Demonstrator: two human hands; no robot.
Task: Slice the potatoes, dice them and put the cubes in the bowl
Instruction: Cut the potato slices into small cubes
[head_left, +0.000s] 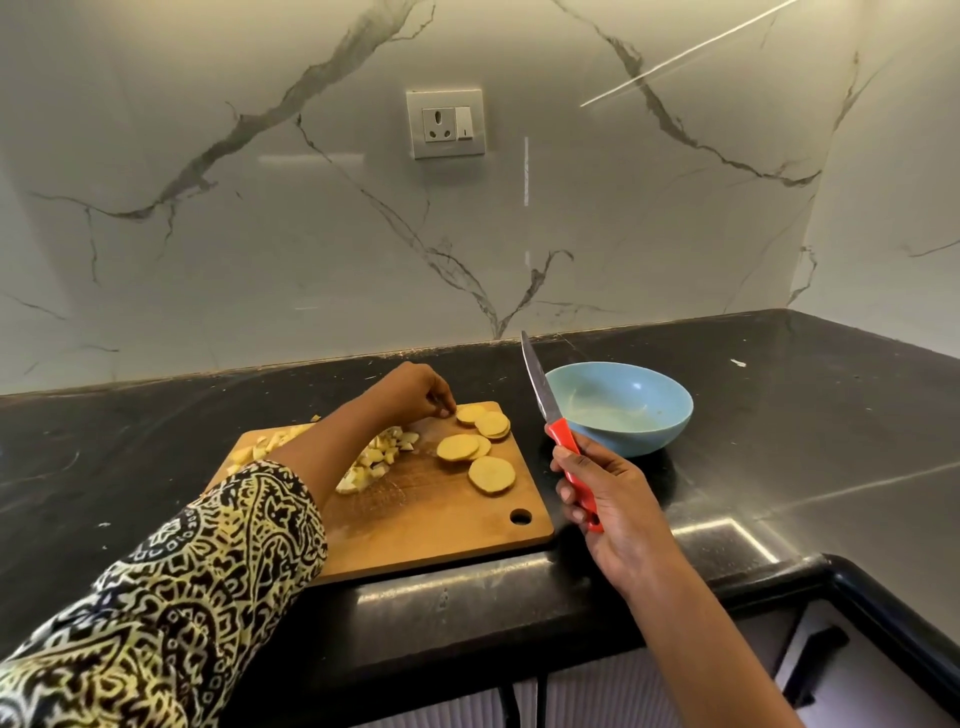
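Observation:
A wooden cutting board (431, 525) lies on the black counter. Several round potato slices (475, 447) sit on its far right part, and a heap of potato cubes (382, 454) lies left of them, partly hidden by my left forearm. My left hand (415, 392) reaches over the board with curled fingertips touching the farthest slice (470, 414). Off the board's right edge, my right hand (597, 491) grips the red handle of a knife (545, 402), blade pointing up and away. A light blue bowl (621, 408) stands right of the board, with no cubes visible inside.
The counter (779, 415) is black stone and wraps round to the right. Its front edge (519, 603) runs just below the board. A marble wall with a socket (445, 123) stands behind.

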